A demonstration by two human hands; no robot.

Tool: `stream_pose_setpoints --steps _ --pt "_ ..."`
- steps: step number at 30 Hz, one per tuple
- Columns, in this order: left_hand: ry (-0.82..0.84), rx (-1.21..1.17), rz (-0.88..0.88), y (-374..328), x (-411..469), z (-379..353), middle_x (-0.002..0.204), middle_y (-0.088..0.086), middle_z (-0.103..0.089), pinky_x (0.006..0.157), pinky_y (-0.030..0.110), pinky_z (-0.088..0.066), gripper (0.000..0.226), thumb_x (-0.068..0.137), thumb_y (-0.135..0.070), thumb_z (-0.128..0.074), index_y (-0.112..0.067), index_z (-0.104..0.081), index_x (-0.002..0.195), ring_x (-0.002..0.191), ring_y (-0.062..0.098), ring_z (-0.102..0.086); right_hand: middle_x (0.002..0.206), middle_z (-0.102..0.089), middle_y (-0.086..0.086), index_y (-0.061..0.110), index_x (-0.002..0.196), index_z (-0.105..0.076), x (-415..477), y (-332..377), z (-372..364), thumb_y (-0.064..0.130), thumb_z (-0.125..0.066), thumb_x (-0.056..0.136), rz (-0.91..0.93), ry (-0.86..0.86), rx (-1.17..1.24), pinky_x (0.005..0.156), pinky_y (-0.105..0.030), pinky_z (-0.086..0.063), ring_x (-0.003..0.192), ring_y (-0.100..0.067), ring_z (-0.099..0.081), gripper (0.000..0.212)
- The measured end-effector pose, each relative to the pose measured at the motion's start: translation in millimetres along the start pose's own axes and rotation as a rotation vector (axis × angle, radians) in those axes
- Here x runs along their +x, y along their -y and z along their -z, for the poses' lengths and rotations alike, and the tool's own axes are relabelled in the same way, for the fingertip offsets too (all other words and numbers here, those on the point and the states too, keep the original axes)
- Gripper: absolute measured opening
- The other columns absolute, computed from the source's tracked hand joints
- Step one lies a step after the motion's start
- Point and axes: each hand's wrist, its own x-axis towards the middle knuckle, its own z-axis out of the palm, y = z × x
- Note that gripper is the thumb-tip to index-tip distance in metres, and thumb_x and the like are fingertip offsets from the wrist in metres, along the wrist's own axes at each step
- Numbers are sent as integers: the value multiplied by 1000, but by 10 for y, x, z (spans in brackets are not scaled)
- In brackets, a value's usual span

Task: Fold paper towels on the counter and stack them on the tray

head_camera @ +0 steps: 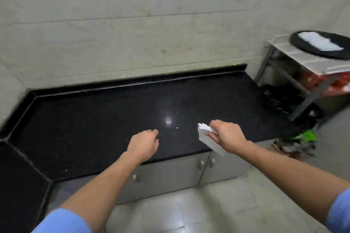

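Observation:
A folded white paper towel (208,139) is pinched between the thumb and fingers of my right hand (226,134), just above the front edge of the black counter (113,119). My left hand (144,144) hovers over the counter to the left of it, fingers loosely curled, holding nothing. Far to the right, a round black tray (303,51) rests on a small white stand (295,58) and carries a stack of folded white paper towels (320,42).
Grey cabinet doors with metal knobs (201,164) sit under the counter. The stand's lower shelves hold dark and red items (310,81). A green object and clutter (303,138) lie on the floor by the counter's right end. A tiled wall backs the counter.

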Motion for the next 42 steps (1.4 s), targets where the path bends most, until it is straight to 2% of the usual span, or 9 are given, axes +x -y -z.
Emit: stream_pose_setpoints --steps 7,11,17,22,26,30,34,39,42 --pt "86 1 -329 -2055 739 -289 106 4 -63 74 36 -44 21 94 -31 -43 -17 -54 106 98 29 -60 102 -62 3 20 99 -51 -938 -1879 218 55 -43 94 -265 -16 -7 68 -36 -43 94 -27 -62 36" --pt "93 -7 -483 -2831 1278 -331 103 4 -63 72 36 -45 20 93 -30 -43 -17 -54 103 94 28 -60 98 -63 1 18 95 -51 -1299 -2657 277 54 -44 94 -399 -26 -4 66 -36 -44 91 -27 -62 36" --pt "85 13 -642 -3907 2353 -394 102 4 -62 73 37 -46 20 93 -32 -42 -18 -54 102 94 29 -60 93 -64 -2 17 93 -53 -1390 -3766 418 53 -46 94 -582 -80 -6 60 -34 -33 89 -28 -62 37" --pt "-4 -108 -717 -4796 3416 -152 102 2 -64 73 38 -50 21 93 -31 -44 -19 -58 103 96 29 -61 87 -64 -4 16 88 -56 -1103 -4725 890 46 -52 94 -645 -223 5 61 -37 -46 83 -31 -62 31" --pt "-73 -145 -763 -5313 4112 133 105 1 -65 77 39 -51 23 93 -32 -45 -21 -59 108 98 27 -61 89 -67 -9 14 91 -62 -705 -5326 1391 36 -60 92 -625 -360 -20 61 -34 -41 83 -33 -64 22" --pt "-100 -182 -749 -5644 4654 319 103 0 -65 77 39 -51 21 91 -31 -47 -20 -59 104 99 25 -60 100 -67 -6 16 103 -64 -277 -5779 1810 31 -55 95 -609 -414 -49 64 -29 -28 92 -29 -61 19" --pt "-136 -212 -706 -5876 5089 402 98 2 -64 74 37 -49 18 91 -27 -48 -16 -60 97 95 25 -59 109 -66 -1 22 112 -62 211 -6294 2080 31 -50 96 -560 -425 -65 69 -29 -32 99 -25 -59 22" --pt "-189 -192 -582 -6184 5639 418 96 2 -62 73 38 -51 20 92 -27 -46 -16 -60 101 90 23 -59 109 -66 3 30 112 -60 1045 -7199 2243 31 -49 96 -417 -317 -11 71 -33 -43 97 -22 -59 20" --pt "-200 -199 -511 -6343 5865 399 96 1 -59 75 39 -52 19 92 -28 -48 -18 -60 104 87 20 -57 110 -65 3 30 110 -61 1417 -7541 2281 29 -50 95 -316 -209 24 74 -36 -44 99 -23 -58 18"
